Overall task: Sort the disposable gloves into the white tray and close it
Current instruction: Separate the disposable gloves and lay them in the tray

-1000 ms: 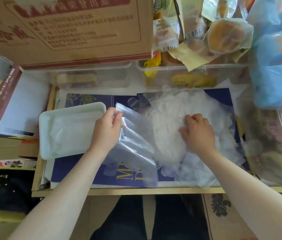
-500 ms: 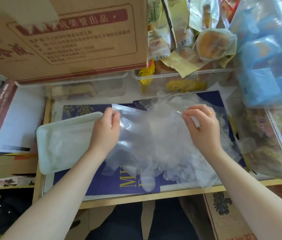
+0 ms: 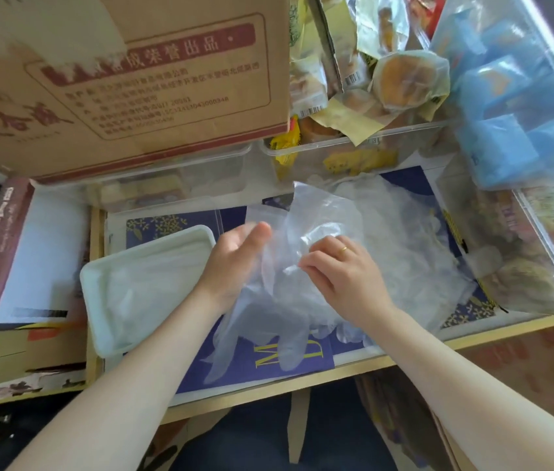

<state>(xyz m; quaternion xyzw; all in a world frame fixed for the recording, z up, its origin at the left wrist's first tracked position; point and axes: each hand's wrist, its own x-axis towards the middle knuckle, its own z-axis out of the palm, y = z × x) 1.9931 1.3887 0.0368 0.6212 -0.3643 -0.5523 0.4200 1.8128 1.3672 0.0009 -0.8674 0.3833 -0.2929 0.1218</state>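
A clear disposable glove [image 3: 279, 321] is held up over the small table, its fingers hanging down toward the front edge. My left hand [image 3: 234, 263] grips its left side, and my right hand [image 3: 340, 270] pinches its cuff near the middle. Behind and to the right lies a loose pile of clear gloves [image 3: 411, 246] on a dark blue printed sheet [image 3: 302, 358]. The white tray [image 3: 99, 321] sits open at the left, just beside my left hand, with thin clear plastic showing inside it.
A large cardboard box [image 3: 126, 79] overhangs the back left. Clear bins of wrapped snacks [image 3: 363, 154] stand behind the pile, and a bag of blue packs [image 3: 513, 107] rises at the right. The table's wooden front edge [image 3: 353, 368] runs below the glove.
My right hand has moved left toward my left hand, folding the held glove narrower. The view has shifted slightly.
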